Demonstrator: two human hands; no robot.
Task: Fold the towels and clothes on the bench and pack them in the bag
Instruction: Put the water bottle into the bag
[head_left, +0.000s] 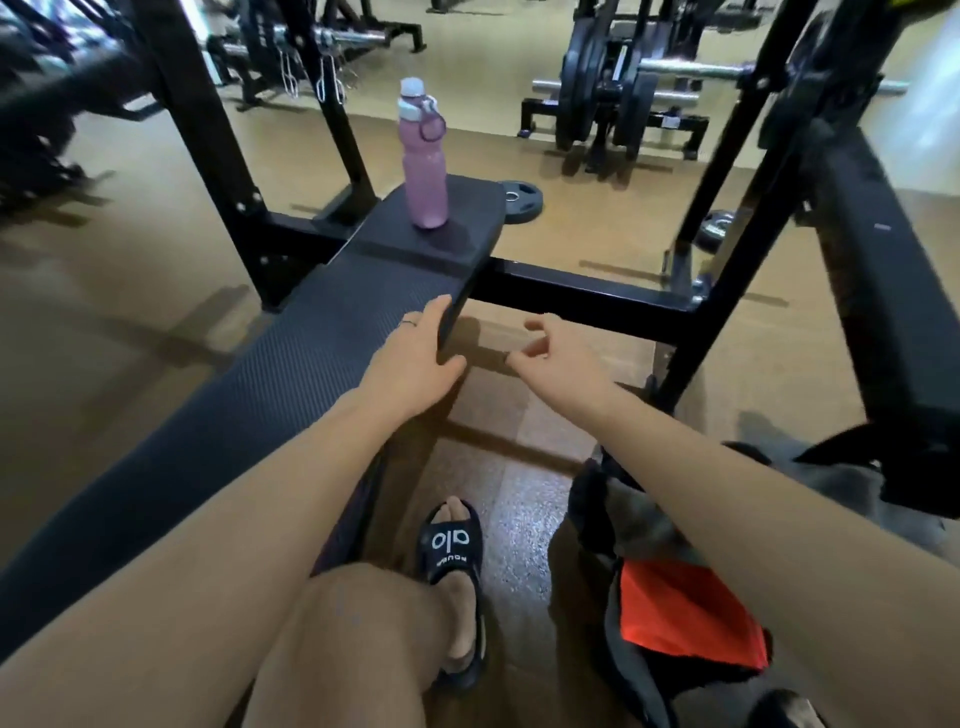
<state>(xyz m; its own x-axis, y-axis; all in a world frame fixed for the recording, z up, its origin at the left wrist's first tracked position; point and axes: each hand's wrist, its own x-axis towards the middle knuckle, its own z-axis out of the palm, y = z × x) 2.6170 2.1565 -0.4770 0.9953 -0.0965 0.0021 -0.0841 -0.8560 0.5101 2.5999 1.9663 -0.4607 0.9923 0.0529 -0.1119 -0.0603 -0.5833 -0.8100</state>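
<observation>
While the left grip (415, 358) rests flat on the counter's (249, 415) right edge, the right grip (550, 348) hangs released; packing appears finished, so close the bag (639, 649).

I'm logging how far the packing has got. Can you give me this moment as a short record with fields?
bench: no towels or clothes visible on it
bottle: pink, upright at bench's far end
left hand: rests on the bench's right edge, holds nothing
right hand: in the air, fingers loosely curled, empty
bag: on floor at right, open, orange cloth inside
</observation>
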